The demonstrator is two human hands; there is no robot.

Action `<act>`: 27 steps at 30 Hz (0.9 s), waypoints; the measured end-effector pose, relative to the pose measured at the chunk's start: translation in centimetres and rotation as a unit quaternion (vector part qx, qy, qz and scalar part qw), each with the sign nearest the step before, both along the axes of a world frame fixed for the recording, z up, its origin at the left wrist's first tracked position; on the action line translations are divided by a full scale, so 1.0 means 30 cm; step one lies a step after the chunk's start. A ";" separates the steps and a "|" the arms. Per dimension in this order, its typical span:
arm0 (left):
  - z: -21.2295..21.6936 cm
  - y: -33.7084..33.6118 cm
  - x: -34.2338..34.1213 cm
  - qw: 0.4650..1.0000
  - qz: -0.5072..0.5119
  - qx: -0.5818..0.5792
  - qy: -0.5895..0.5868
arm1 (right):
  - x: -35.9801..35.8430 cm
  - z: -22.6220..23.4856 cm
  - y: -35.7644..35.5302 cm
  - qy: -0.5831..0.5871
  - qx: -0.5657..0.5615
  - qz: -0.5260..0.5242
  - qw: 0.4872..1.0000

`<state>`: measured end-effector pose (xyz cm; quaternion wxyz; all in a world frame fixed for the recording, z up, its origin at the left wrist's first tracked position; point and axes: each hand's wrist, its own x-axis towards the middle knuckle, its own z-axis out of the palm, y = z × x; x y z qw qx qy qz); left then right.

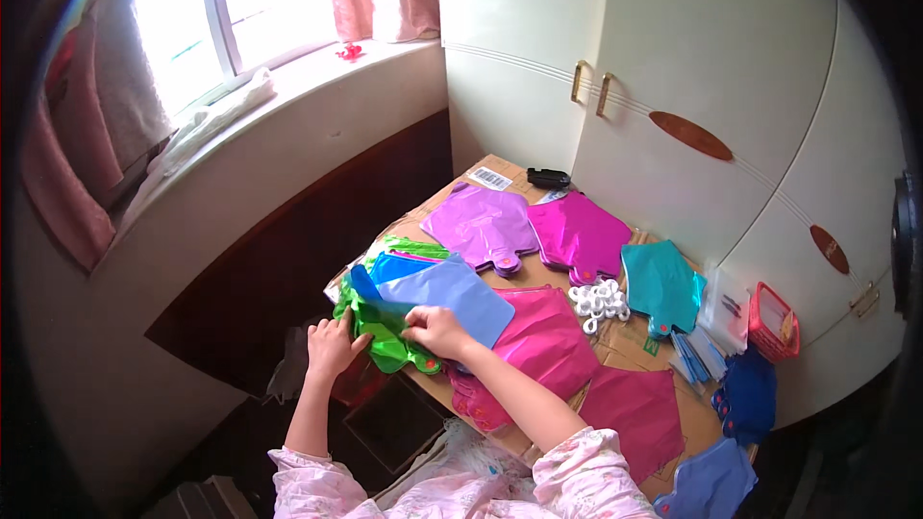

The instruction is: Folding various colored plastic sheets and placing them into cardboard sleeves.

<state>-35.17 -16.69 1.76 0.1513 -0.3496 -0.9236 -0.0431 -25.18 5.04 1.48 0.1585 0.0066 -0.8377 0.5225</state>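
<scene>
A shiny green foil piece (386, 338), partly folded and crinkled, lies at the left edge of the cardboard-topped table. My left hand (332, 342) grips its left side, fingers bent over the foil and thumb toward the middle. With the fingers pinched together, my right hand (437, 331) holds the right side of the same green foil; its fingertips partly hide the grip. Just beyond, a pale blue foil piece (452, 293) reaches under my right hand's side, beside a brighter blue one (389, 267). My right forearm passes over a pink foil stack (548, 332).
Lilac (471, 221), magenta (580, 234) and teal (663, 279) foil stacks lie on the cardboard (630, 351). White looped pieces (599, 302) sit among them. A red basket (772, 320) and dark blue foil (747, 394) line the right side; a white cabinet (711, 67) stands behind.
</scene>
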 end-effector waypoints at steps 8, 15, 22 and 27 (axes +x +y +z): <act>0.004 0.012 -0.027 0.998 -0.003 -0.024 -0.060 | 0.224 0.331 0.400 0.142 -0.369 -0.185 0.900; 0.004 0.024 -0.021 0.999 -0.031 0.038 -0.003 | 0.869 0.756 0.455 0.350 -0.127 -0.339 0.864; 0.206 0.330 0.486 0.830 -0.310 0.309 -0.344 | 1.233 0.881 0.099 0.106 0.574 -0.363 0.726; 0.154 0.439 0.897 0.332 -0.370 0.283 -0.820 | 1.191 0.614 -0.036 -0.085 0.668 -0.224 0.704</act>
